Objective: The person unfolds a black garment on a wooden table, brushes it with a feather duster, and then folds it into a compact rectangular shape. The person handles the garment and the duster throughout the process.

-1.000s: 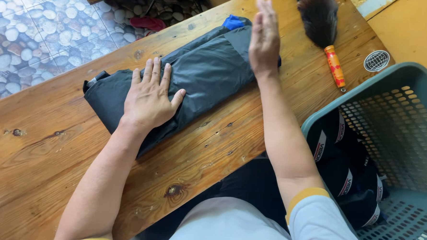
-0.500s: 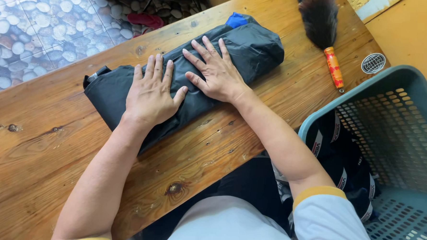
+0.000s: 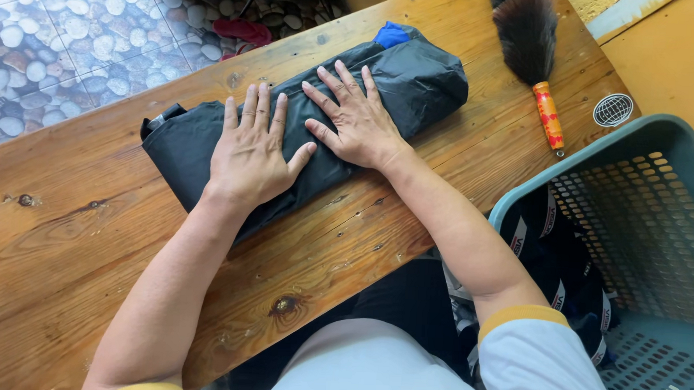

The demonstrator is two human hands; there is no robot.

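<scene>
You had both palms pressed flat on the folded dark grey fabric garment, which lay as a long bundle slanting across the knotty brown wooden table. Your left hand rested on the bundle's middle, fingers straight and slightly spread, thumb angled out to the side. Your right hand sat just beside it, fingers fanned wide and gripping nothing, its thumb close to your left thumb. A small blue patch of cloth showed at the bundle's far end. Well apart from your hands, a dark feather duster with an orange patterned handle lay on the table near the far edge. At your right side stood a teal perforated plastic laundry basket with dark clothing inside.
</scene>
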